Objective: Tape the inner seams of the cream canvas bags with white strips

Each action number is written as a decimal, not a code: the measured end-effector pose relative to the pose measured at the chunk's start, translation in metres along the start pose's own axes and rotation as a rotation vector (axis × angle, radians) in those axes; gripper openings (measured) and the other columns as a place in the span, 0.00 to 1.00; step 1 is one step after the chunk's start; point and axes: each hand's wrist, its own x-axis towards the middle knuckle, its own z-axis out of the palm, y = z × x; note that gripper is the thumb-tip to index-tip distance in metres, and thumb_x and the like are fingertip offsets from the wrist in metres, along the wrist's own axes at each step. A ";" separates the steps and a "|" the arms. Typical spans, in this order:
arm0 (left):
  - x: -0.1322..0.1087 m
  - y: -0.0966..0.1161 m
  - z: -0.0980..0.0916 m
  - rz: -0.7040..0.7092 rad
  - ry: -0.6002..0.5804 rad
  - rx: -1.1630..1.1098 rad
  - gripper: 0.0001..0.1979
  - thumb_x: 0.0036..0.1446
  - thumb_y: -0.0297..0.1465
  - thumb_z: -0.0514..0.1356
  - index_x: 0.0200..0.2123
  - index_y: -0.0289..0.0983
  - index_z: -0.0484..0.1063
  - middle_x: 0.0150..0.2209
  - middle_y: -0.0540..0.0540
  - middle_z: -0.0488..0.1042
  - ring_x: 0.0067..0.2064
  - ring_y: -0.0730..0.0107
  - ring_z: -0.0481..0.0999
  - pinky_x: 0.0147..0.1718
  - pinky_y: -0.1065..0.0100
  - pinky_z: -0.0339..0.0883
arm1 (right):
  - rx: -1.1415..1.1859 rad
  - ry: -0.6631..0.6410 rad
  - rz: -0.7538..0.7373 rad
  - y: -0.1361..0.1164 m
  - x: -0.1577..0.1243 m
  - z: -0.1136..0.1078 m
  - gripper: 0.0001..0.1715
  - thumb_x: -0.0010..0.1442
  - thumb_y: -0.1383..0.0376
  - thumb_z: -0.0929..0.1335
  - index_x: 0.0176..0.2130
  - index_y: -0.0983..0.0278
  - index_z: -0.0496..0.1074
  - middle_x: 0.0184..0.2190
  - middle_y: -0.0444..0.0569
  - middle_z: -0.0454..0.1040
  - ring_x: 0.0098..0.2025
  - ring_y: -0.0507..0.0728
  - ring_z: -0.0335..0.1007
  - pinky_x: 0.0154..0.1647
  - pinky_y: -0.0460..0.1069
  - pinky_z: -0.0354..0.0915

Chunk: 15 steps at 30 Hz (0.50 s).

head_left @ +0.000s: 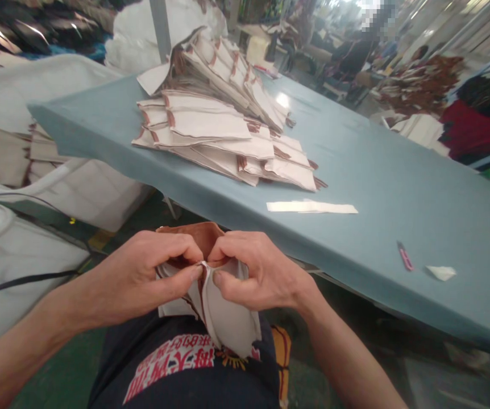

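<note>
Both hands pinch a sewn piece (230,304), white on the side facing me with brown showing along its seam and upper edge. It hangs over my lap, in front of the table's near edge. My left hand (160,267) is closed on the piece left of the centre seam, thumb and forefinger pressed together. My right hand (253,270) grips it just right of that seam, with its thumb on the white face. The fingertips almost meet at the seam. Other fingers are partly hidden behind the material.
A blue-covered table (377,244) spans the view. On it lie stacks of white pieces with brown edges (211,125), a white strip (312,207), a pink cutter (406,257) and a white scrap (441,272). White bins (100,190) stand at left.
</note>
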 end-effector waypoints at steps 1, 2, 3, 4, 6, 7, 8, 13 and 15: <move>-0.001 0.001 0.001 -0.004 0.002 0.011 0.12 0.68 0.26 0.59 0.31 0.41 0.77 0.25 0.58 0.76 0.25 0.77 0.72 0.27 0.75 0.63 | 0.006 -0.008 0.011 0.000 0.001 0.000 0.04 0.59 0.68 0.67 0.33 0.59 0.70 0.29 0.41 0.74 0.30 0.53 0.65 0.37 0.48 0.61; -0.001 0.001 0.001 -0.008 0.009 0.026 0.13 0.67 0.26 0.58 0.29 0.41 0.75 0.24 0.58 0.75 0.25 0.77 0.71 0.27 0.75 0.62 | 0.015 -0.019 0.021 0.000 0.002 0.001 0.03 0.60 0.68 0.67 0.34 0.59 0.71 0.30 0.41 0.75 0.31 0.53 0.66 0.38 0.48 0.62; -0.002 0.002 0.001 -0.014 0.017 0.044 0.13 0.66 0.25 0.58 0.29 0.41 0.74 0.24 0.58 0.75 0.25 0.77 0.71 0.26 0.75 0.62 | 0.025 -0.027 0.030 0.000 0.003 0.001 0.02 0.60 0.66 0.68 0.34 0.59 0.71 0.30 0.42 0.76 0.31 0.53 0.67 0.38 0.49 0.63; -0.003 0.003 0.002 -0.021 0.031 0.064 0.12 0.66 0.26 0.58 0.28 0.41 0.74 0.24 0.58 0.75 0.25 0.77 0.71 0.26 0.75 0.62 | 0.033 -0.032 0.038 0.000 0.004 0.002 0.02 0.62 0.65 0.69 0.35 0.59 0.71 0.31 0.42 0.77 0.32 0.53 0.67 0.39 0.49 0.63; -0.004 0.005 0.002 -0.039 0.055 0.099 0.11 0.66 0.26 0.59 0.30 0.41 0.76 0.25 0.58 0.76 0.25 0.77 0.72 0.27 0.74 0.61 | 0.039 -0.023 0.049 0.001 0.004 0.004 0.05 0.65 0.63 0.70 0.35 0.59 0.72 0.31 0.42 0.77 0.32 0.53 0.68 0.39 0.49 0.64; -0.004 0.006 0.003 -0.045 0.062 0.108 0.11 0.67 0.27 0.59 0.31 0.41 0.77 0.26 0.58 0.78 0.25 0.76 0.73 0.27 0.73 0.62 | 0.036 -0.009 0.053 0.001 0.004 0.006 0.07 0.66 0.62 0.71 0.35 0.59 0.72 0.31 0.42 0.77 0.32 0.53 0.68 0.40 0.49 0.64; -0.004 0.006 0.003 -0.052 0.062 0.110 0.10 0.67 0.28 0.60 0.33 0.41 0.79 0.27 0.58 0.80 0.26 0.76 0.75 0.28 0.73 0.62 | 0.029 0.007 0.056 0.002 0.004 0.008 0.08 0.66 0.61 0.71 0.34 0.59 0.71 0.30 0.41 0.77 0.31 0.53 0.68 0.40 0.49 0.64; -0.005 0.008 0.005 -0.058 0.036 0.116 0.10 0.68 0.29 0.60 0.34 0.43 0.79 0.28 0.57 0.82 0.27 0.73 0.77 0.29 0.71 0.62 | -0.049 0.067 0.072 0.002 0.001 0.016 0.07 0.63 0.66 0.68 0.32 0.58 0.70 0.28 0.42 0.76 0.30 0.53 0.67 0.39 0.49 0.63; -0.006 0.008 0.006 -0.036 0.045 0.136 0.10 0.68 0.27 0.59 0.34 0.43 0.78 0.27 0.58 0.79 0.27 0.73 0.75 0.28 0.70 0.60 | -0.082 0.058 0.072 0.001 0.000 0.016 0.07 0.64 0.65 0.68 0.32 0.58 0.70 0.29 0.42 0.77 0.31 0.54 0.68 0.38 0.49 0.63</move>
